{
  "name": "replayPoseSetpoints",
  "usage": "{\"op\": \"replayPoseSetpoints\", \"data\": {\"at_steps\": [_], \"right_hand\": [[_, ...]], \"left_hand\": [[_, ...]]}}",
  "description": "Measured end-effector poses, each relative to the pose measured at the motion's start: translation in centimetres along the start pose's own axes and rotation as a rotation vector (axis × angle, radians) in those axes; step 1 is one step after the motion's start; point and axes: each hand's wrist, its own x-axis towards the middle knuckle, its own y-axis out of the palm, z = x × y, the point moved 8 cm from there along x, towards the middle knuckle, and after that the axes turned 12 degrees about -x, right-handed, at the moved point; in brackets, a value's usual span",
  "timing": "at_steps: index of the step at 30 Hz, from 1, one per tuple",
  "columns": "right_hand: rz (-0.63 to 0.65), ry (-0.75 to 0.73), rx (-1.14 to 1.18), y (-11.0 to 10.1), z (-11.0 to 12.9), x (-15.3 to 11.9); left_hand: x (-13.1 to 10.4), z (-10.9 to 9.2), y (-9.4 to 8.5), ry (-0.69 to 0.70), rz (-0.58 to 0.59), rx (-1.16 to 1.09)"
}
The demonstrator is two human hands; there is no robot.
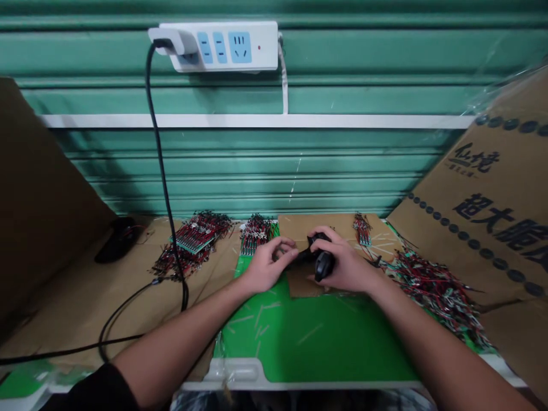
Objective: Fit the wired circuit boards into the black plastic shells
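My right hand (342, 260) is wrapped around a black plastic device (324, 266) with a rounded, glossy end; its exact kind is not clear. My left hand (269, 262) has curled fingers, with the thumb and forefinger pinched at the device's left end, where a narrow dark part shows. Both hands are over a piece of brown cardboard (302, 284) on the green tabletop (325, 342). Just behind my left hand lies a bundle of small circuit boards with red and black wires (256, 234). A smaller wired bundle (362, 228) lies beyond my right hand.
Wired boards are heaped on the left (194, 237) and right (440, 297). A black object (121, 238) lies at far left. The black cable (159, 154) hangs from a white power strip (220, 47) on the green shutter. Cardboard walls (492, 217) flank the table.
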Motion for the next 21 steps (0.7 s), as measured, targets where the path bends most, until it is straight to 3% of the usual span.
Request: {"op": "replayPoseSetpoints", "data": {"at_steps": [5,9,12,16,19,21], "right_hand": [[-0.059,-0.042,0.018,-0.5,0.8,0.1],[-0.144,0.016,-0.019,-1.4,0.1,0.0],[-0.241,0.181,-0.051,-2.5,-1.6,-0.1],[-0.296,0.431,-0.161,-3.7,-3.9,-0.6],[-0.199,0.493,-0.226,-3.5,-4.6,-0.6],[-0.119,0.494,-0.199,-3.0,-4.8,-0.6]], "left_hand": [[-0.5,1.9,1.9,-0.267,0.093,-0.264],[-0.2,2.0,1.4,-0.296,0.012,-0.366],[0.1,2.3,0.6,-0.271,-0.064,-0.366],[0.1,1.1,-1.0,-0.057,-0.203,0.018],[-0.6,-0.7,-1.0,0.123,-0.245,0.370],[-1.0,-0.7,-0.7,0.104,-0.218,0.465]]}}
